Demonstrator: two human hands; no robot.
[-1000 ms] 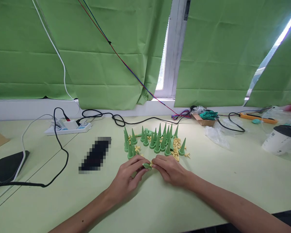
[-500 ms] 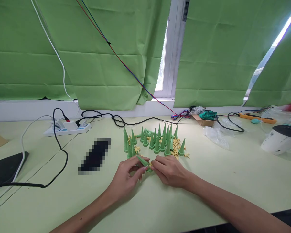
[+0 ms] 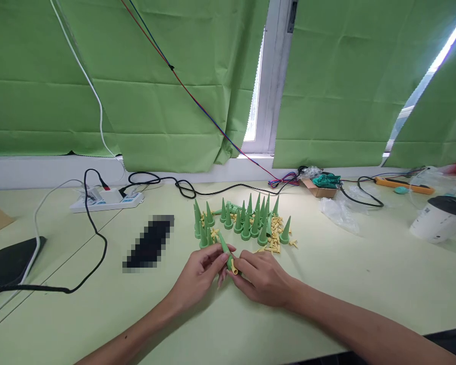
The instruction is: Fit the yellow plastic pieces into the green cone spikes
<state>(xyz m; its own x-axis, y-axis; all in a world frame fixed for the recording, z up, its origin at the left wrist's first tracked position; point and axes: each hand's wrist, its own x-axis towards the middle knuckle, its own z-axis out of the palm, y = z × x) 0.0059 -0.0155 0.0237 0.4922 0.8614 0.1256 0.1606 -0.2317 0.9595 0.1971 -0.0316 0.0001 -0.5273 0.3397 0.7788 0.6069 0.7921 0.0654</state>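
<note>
Between the thumb and fingers of my left hand [image 3: 205, 268] is a green plastic cone [image 3: 225, 245], tilted with its tip up and away from me. A small yellow tube-shaped piece [image 3: 234, 267] sits at the cone's lower end, its round opening facing me. My right hand [image 3: 264, 276] is closed, with thumb and fingertips pinching at this yellow piece; the exact contact is partly hidden. Just beyond both hands stand several more green cones [image 3: 245, 229], upright on round bases. Loose yellow pieces [image 3: 275, 238] lie heaped among them and to their right.
On the left are a pixelated dark object [image 3: 149, 244], a white power strip [image 3: 106, 200] and a black cable [image 3: 105, 248]. Toward the back right are a small cardboard box [image 3: 321, 190] and a clear plastic bag [image 3: 338, 213]. A white cup with a black lid [image 3: 441, 220] is farther right.
The held cone has turned steeper, its tip swinging up and its lower end toward me, so the yellow piece's opening now shows. My right hand has shifted slightly nearer to me.
</note>
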